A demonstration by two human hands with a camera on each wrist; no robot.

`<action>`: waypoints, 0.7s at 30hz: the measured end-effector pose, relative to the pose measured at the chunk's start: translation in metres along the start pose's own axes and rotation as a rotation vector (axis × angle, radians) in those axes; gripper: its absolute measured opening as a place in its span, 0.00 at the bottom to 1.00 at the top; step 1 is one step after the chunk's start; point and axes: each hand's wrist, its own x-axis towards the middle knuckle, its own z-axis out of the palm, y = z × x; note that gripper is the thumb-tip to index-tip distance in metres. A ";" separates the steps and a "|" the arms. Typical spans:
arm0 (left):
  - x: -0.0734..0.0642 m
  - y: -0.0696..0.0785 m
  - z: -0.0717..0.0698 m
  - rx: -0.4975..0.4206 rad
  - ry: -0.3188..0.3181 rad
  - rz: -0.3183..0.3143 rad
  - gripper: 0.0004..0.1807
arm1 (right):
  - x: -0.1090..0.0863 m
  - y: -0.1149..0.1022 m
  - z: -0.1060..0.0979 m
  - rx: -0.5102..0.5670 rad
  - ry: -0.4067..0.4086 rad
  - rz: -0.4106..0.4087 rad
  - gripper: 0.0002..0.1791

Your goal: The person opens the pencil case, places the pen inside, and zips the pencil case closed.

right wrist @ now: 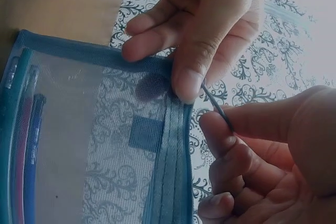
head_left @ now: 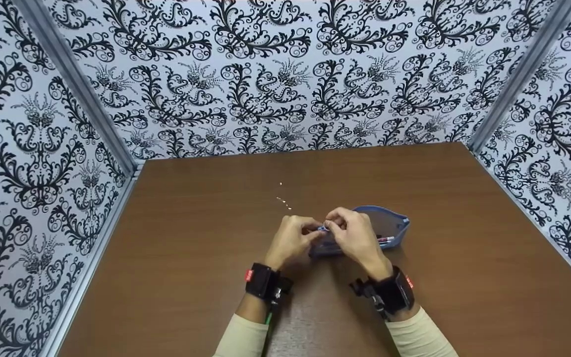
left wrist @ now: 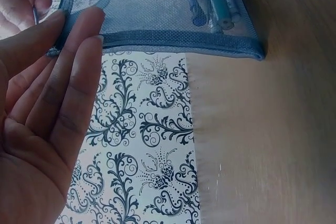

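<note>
A blue mesh zip pouch (head_left: 381, 208) stands over the table, its top gaping in the head view. My left hand (head_left: 290, 237) pinches the pouch's corner at the zip end between thumb and fingers. Between its thumb and fingers, my right hand (right wrist: 273, 156) pinches a thin dark cord (right wrist: 218, 106) that runs out from that corner. Several pens and pencils lie inside the pouch, among them a teal one (right wrist: 14, 129) and a blue one (right wrist: 34, 145) seen through the mesh. The end of the cord is hidden by the left thumb.
The brown wooden table (head_left: 206, 198) reaches to patterned black-and-white walls (head_left: 265, 89) at the back and sides. Small white marks (head_left: 284, 201) show on the tabletop beyond the left hand. Grey metal posts (head_left: 80, 84) stand at the corners.
</note>
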 end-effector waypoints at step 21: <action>0.000 0.000 -0.002 -0.033 -0.052 -0.002 0.04 | 0.002 0.004 -0.006 -0.060 -0.022 0.056 0.05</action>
